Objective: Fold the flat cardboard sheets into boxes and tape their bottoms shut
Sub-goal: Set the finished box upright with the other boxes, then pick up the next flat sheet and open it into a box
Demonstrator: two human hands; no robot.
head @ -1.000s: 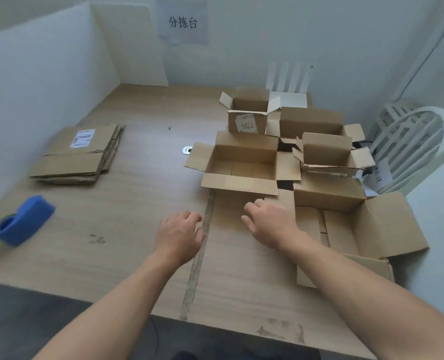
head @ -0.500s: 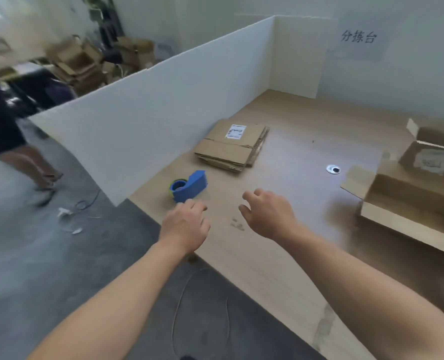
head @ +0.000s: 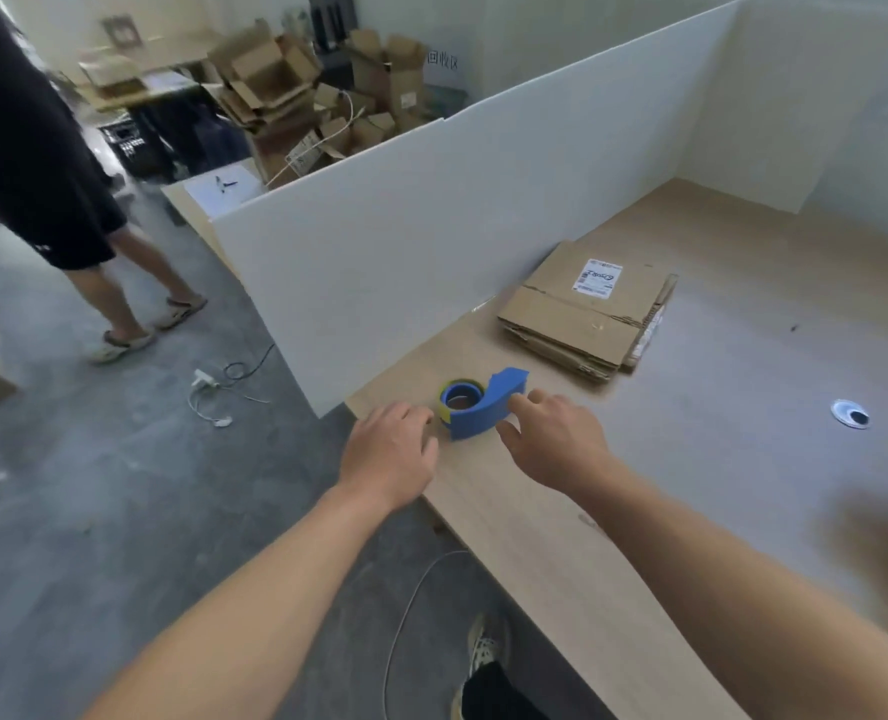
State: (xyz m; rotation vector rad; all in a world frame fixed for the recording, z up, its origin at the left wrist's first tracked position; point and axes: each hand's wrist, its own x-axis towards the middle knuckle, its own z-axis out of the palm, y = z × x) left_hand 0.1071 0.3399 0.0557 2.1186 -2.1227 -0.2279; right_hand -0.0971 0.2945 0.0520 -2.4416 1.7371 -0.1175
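Tape dispenser (head: 483, 407) on desk (head: 717, 459) near its corner, flat sheets (head: 587, 314) stacked just beyond. Left hand (head: 387, 459) and right hand (head: 556, 444) flank dispenser, fingers loose, holding nothing.

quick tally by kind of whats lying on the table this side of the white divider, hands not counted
blue tape dispenser: 1
stack of flat cardboard sheets: 1 (the sheets in it cannot be counted)
cable grommet: 1
total: 3
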